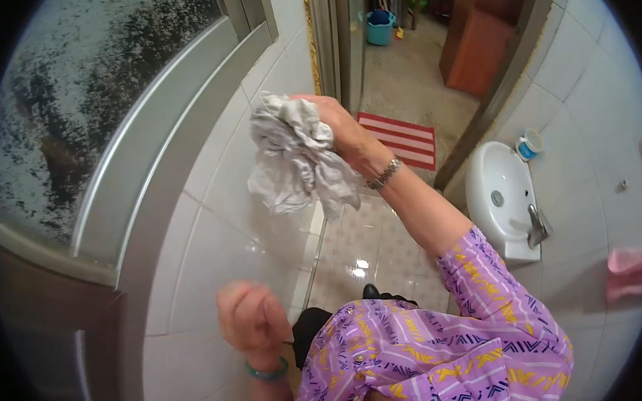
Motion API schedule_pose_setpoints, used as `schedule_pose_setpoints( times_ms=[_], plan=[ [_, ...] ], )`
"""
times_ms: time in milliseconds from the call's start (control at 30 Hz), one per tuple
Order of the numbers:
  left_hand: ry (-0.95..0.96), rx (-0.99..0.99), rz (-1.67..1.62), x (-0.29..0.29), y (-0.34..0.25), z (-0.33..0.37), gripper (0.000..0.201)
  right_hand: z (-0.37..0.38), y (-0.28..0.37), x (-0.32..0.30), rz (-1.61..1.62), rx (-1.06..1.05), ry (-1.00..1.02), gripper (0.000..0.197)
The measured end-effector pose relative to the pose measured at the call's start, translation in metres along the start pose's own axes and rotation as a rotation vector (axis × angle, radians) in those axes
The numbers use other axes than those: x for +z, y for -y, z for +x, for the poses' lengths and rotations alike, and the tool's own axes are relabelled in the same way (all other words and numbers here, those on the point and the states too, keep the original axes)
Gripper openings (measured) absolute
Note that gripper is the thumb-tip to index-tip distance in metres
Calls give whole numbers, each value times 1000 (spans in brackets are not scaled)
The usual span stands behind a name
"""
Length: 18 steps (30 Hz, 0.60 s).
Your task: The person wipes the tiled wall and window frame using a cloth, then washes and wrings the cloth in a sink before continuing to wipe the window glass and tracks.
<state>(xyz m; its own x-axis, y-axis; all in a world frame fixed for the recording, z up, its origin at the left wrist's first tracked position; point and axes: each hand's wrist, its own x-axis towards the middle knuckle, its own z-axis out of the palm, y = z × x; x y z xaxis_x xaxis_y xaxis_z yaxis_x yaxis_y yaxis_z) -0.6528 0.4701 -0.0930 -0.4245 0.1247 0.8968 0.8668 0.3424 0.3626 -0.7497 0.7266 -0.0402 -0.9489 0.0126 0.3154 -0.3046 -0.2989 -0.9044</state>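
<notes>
A crumpled white cloth is bunched in my right hand, its loose folds hanging down over the fingertips. That hand is raised in front of the white tiled wall; whether the cloth touches the tiles I cannot tell. The right wrist wears a metal-banded watch. Lower down and nearer to me, my left hand is curled closed beside the same wall, slightly blurred, with nothing visible in it. A green bangle circles the left wrist.
Frosted glass in a metal frame stands at the left. On the right wall are a white washbasin with a tap, a cup and a pink towel. Beyond the doorway lies a striped mat, with a blue bucket farther off.
</notes>
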Motion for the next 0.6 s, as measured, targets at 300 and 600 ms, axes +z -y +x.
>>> schedule_pose_setpoints(
  times_ms=[300, 600],
  plan=[
    [121, 142, -106, 169, 50, 99, 17, 21, -27, -181, 105, -63, -332, 23],
    [645, -361, -490, 273, 116, 119, 4, -61, 53, -266, -700, -349, -1153, 35]
  ],
)
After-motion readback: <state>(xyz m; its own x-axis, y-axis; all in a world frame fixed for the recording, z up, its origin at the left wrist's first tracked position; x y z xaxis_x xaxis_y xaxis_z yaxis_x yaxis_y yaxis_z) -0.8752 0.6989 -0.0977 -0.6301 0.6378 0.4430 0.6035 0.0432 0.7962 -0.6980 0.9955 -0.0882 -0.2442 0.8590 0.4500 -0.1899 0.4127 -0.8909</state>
